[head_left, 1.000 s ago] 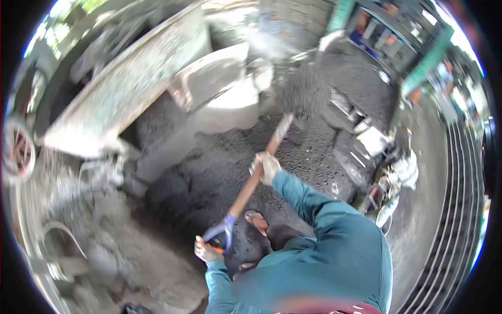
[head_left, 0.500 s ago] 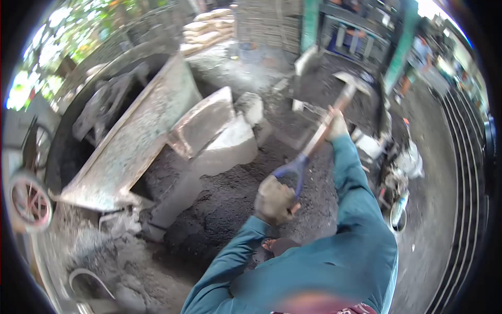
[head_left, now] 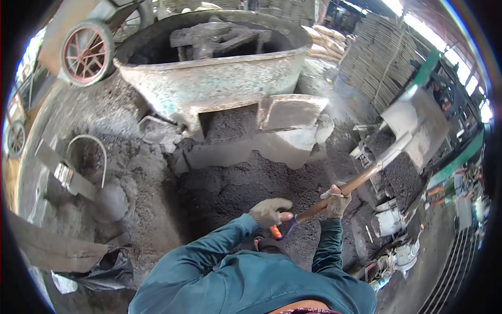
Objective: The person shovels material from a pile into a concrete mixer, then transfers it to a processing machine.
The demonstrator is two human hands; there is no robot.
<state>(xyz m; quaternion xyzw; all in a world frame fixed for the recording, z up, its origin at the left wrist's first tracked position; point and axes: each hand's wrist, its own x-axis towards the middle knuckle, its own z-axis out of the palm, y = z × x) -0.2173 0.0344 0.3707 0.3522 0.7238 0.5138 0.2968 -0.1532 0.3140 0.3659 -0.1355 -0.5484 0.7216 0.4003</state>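
I hold a shovel (head_left: pixel 366 175) with a wooden shaft and a wide metal blade (head_left: pixel 421 125) raised to the right, empty. My left hand (head_left: pixel 269 211), in a dirty glove, grips the blue and orange D-handle at the shaft's near end. Farther up the shaft, my gloved right hand (head_left: pixel 335 201) is closed around the wood. Below the shovel lies a heap of dark wet mix (head_left: pixel 235 188) on the ground.
A large round pan mixer (head_left: pixel 209 78) stands ahead, its discharge chute (head_left: pixel 290 112) open over the heap. A wheelbarrow wheel (head_left: pixel 86 52) is at upper left, a black bag (head_left: pixel 104 269) at lower left. Stacked boards and a block machine (head_left: pixel 397 172) stand right.
The view has swung left toward the mixer. The shovel, lifted high a moment ago, now points right with its blade empty, and both hands sit lower and closer to my body.
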